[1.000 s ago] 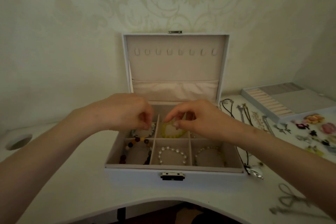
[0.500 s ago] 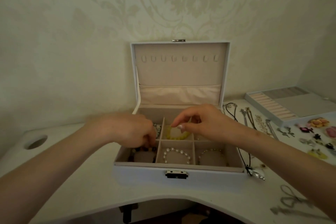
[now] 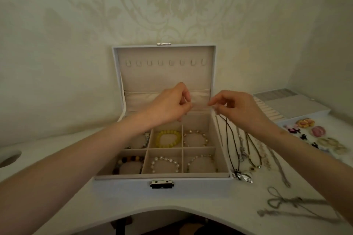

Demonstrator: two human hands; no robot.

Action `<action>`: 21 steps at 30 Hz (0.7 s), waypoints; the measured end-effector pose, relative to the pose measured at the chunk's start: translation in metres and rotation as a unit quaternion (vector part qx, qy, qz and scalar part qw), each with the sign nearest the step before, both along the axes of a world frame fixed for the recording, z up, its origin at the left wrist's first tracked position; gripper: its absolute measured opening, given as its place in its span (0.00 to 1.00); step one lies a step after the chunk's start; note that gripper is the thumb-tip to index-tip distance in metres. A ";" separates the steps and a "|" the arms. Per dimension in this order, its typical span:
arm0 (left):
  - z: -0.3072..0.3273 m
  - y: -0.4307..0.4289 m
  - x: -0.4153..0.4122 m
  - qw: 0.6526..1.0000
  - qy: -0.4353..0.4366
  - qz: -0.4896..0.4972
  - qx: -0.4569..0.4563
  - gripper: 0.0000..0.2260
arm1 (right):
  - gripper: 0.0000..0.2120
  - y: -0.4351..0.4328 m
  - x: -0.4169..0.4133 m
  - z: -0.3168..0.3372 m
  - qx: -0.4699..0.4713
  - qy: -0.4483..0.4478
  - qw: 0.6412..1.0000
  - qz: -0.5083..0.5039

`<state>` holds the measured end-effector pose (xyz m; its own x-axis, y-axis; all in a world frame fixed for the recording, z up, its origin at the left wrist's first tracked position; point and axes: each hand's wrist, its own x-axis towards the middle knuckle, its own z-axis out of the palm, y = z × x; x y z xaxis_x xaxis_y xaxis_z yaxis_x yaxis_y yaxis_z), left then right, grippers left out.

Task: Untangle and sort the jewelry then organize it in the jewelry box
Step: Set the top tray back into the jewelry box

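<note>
left hand (image 3: pixel 170 106) and right hand (image 3: pixel 237 109), above white hinged jewelry box (image 3: pixel 124 187), pinch a barely visible pale strand (image 3: pixel 199 104); pull gently.

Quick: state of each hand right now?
Left hand: grip closed, pinching a thin pale strand.
Right hand: grip closed, pinching the same strand's other end.

Two hands poised above the open jewelry box (image 3: pixel 162 184).
The left hand (image 3: pixel 170 107) and right hand (image 3: pixel 238 108) each pinch one end of a fine pale strand (image 3: pixel 199 103) stretched between them, in front of the lid pocket (image 3: pixel 141 101). A yellow bead bracelet (image 3: pixel 169 138) lies in the back middle compartment.
</note>
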<state>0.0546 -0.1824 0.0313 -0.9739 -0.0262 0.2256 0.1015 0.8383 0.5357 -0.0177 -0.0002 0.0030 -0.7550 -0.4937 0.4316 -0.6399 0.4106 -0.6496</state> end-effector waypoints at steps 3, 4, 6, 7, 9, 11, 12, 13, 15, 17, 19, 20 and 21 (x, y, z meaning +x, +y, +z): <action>-0.001 0.028 -0.016 0.999 0.013 -0.039 0.024 0.03 | 0.07 0.028 -0.016 0.000 -0.027 -0.018 0.999 -0.033; -0.001 0.039 -0.023 0.998 0.013 -0.056 0.029 0.02 | 0.05 0.037 -0.022 0.000 -0.028 -0.019 0.999 -0.042; -0.002 0.061 -0.039 0.995 -0.002 -0.090 0.045 0.02 | 0.03 0.057 -0.035 0.000 -0.006 -0.016 0.997 -0.073; -0.003 0.073 -0.048 0.992 -0.017 -0.107 0.063 0.01 | 0.04 0.067 -0.043 -0.001 0.010 -0.016 0.996 -0.090; -0.005 0.096 -0.068 0.987 -0.047 -0.130 0.086 0.02 | 0.05 0.088 -0.059 -0.002 0.042 -0.015 0.992 -0.115; -0.007 0.115 -0.088 0.986 -0.069 -0.132 0.079 0.03 | 0.05 0.108 -0.073 -0.002 0.087 -0.007 0.987 -0.134; -0.008 0.124 -0.098 0.986 -0.080 -0.129 0.070 0.04 | 0.05 0.117 -0.078 -0.003 0.109 -0.007 0.984 -0.141; -0.010 0.132 -0.108 0.986 -0.090 -0.124 0.059 0.05 | 0.05 0.125 -0.083 -0.005 0.131 -0.010 0.981 -0.145; -0.016 0.145 -0.126 0.986 -0.112 -0.112 0.043 0.07 | 0.05 0.137 -0.092 -0.010 0.175 -0.028 0.973 -0.149; -0.023 0.154 -0.143 0.986 -0.141 -0.088 0.033 0.08 | 0.06 0.145 -0.101 -0.016 0.225 -0.044 0.963 -0.142; -0.030 0.161 -0.160 0.984 -0.165 -0.061 0.021 0.09 | 0.08 0.150 -0.109 -0.019 0.260 -0.052 0.958 -0.113; -0.032 0.163 -0.168 0.983 -0.176 -0.046 0.014 0.09 | 0.09 0.151 -0.111 -0.020 0.271 -0.052 0.956 -0.095; -0.034 0.165 -0.174 0.983 -0.182 -0.031 0.006 0.08 | 0.09 0.152 -0.113 -0.021 0.279 -0.049 0.956 -0.079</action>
<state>-0.1193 -0.0176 -0.0028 -0.9897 0.0353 -0.1389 -0.0484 0.8300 0.5557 -0.1311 0.1516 -0.0177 -0.8621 -0.5034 0.0582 -0.4892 0.7968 -0.3548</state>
